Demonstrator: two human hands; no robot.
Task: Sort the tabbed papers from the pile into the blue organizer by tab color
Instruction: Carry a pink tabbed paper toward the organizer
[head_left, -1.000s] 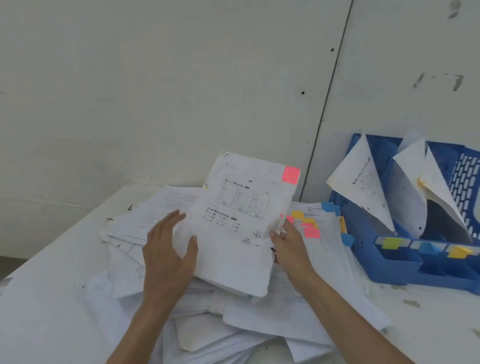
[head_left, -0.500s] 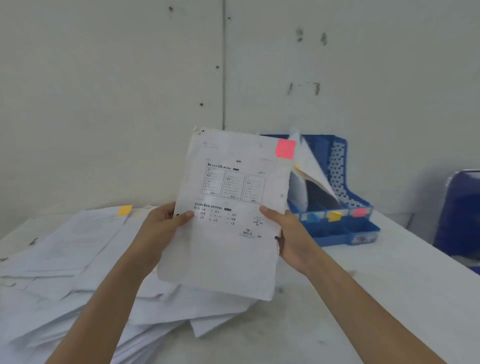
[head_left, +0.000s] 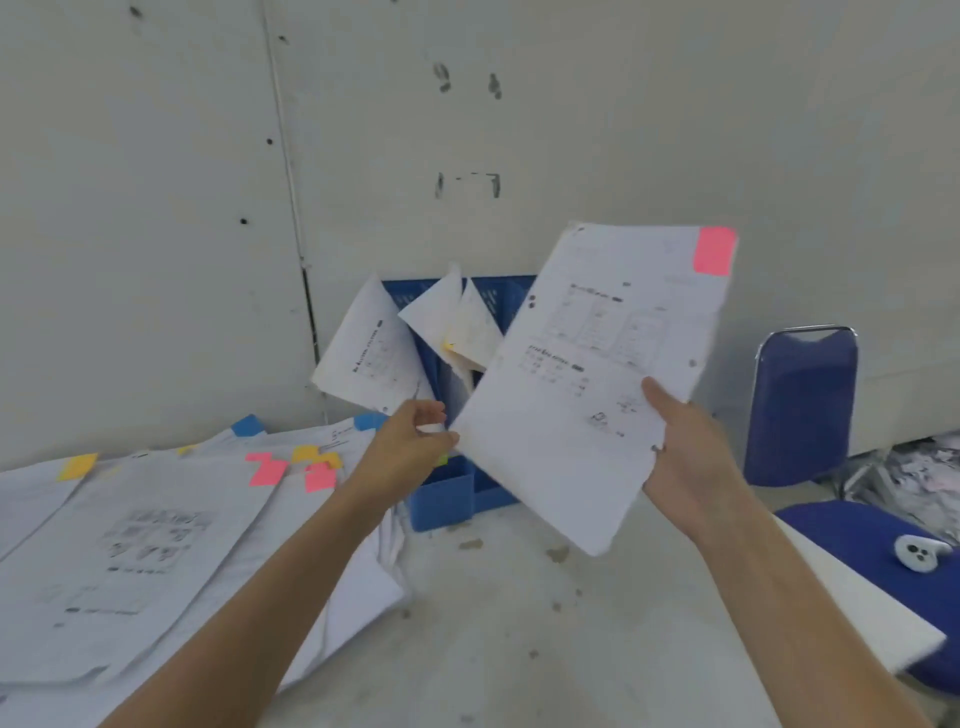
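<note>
Paper (head_left: 597, 374) with a pink tab (head_left: 715, 251) at its top right corner is hanging in the air, tilted to the right, in front of the blue organizer (head_left: 447, 493) standing at the back of the table (head_left: 493, 623). From my end I am seeing the right hand (head_left: 691, 467) gripping the paper at its lower right edge, thumb lying on the printed face and the other fingers going behind it. The left hand (head_left: 405, 452) is sitting at the lower left corner with fingers curled; blur is hiding whether it is pinching that corner or only touching it, so I cannot tell. The pile (head_left: 156, 545) is lying on the left of the table, well apart from the raised paper, showing pink, yellow and blue tabs. In the organizer's left slots, filed sheets (head_left: 374, 353) are leaning out, and the paper is covering the right ones, so I am not reading which slot is pink. I am judging the paper as light, limp and easy to crease: it will likely be flopping or catching on a divider if fed in by one corner. Smooth sheets are also sliding easily, so I am wanting the thumb flat on the face. I am thinking the better hold is both side edges, low down, leading with the bottom edge and keeping the tab end up.
</note>
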